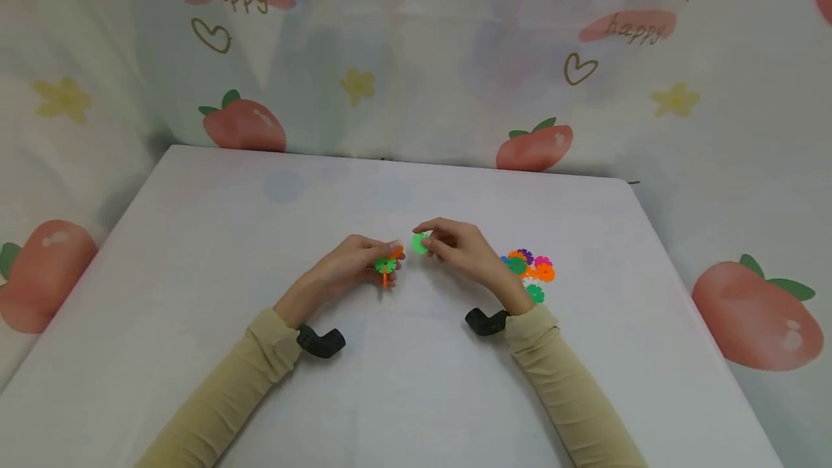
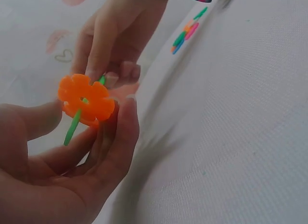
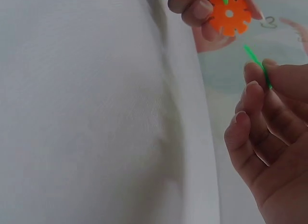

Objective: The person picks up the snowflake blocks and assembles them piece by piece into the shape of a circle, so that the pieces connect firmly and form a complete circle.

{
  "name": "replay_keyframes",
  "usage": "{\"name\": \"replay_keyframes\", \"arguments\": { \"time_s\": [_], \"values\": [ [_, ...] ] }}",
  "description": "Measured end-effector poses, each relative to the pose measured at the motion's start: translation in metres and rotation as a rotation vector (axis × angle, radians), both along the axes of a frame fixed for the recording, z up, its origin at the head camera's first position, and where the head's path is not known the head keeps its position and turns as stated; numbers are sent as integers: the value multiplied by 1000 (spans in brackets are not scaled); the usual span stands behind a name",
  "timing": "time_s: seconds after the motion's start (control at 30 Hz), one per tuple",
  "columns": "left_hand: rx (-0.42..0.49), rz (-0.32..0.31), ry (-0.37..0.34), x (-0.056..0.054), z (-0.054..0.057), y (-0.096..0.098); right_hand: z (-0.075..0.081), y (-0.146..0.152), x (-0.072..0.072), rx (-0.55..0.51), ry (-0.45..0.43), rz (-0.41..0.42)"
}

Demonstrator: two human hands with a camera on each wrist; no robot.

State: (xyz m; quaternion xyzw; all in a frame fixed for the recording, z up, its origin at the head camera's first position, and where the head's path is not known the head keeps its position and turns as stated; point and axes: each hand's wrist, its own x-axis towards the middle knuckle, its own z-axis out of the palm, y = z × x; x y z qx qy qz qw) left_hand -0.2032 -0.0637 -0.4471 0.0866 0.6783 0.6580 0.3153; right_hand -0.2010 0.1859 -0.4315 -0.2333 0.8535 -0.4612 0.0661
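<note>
Near the middle of the table, my left hand point(image 1: 351, 260) grips a small joined piece made of notched plastic discs. An orange disc point(image 2: 99, 106) faces the left wrist view, with a green disc point(image 1: 386, 266) slotted across it. Another bit of orange sticks out below the green one in the head view. To its right, my right hand point(image 1: 460, 245) pinches a single light green notched disc point(image 1: 419, 243) between thumb and fingertips. That disc is edge-on in the right wrist view, with a gap between it and the orange disc.
A loose pile of notched discs point(image 1: 517, 265) in green, orange, purple, pink and blue lies on the white table point(image 1: 390, 396), just right of my right wrist. Dark curved wrist mounts point(image 1: 321, 343) stick out from both cuffs. A printed curtain point(image 1: 416, 78) hangs behind the table's far edge.
</note>
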Motion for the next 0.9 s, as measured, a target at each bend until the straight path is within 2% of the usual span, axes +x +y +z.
{"name": "replay_keyframes", "arguments": {
  "time_s": [0.3, 0.47, 0.6, 0.73, 0.9],
  "values": [
    [47, -24, 33, 1, 0, 6, 3, -6, 1, -38, -51, -11],
    [47, -18, 68, 2, 1, 6, -1, -7, -1, -91, -127, -24],
    [-2, -9, 157, 3, -1, 6, -5, -12, -2, -126, -174, -38],
    [-99, 26, 253, 6, -1, 7, -7, -13, -1, -163, -187, -50],
    [-164, 66, 290, 9, 2, 10, -7, -13, -2, -192, -214, -46]
  ]
}}
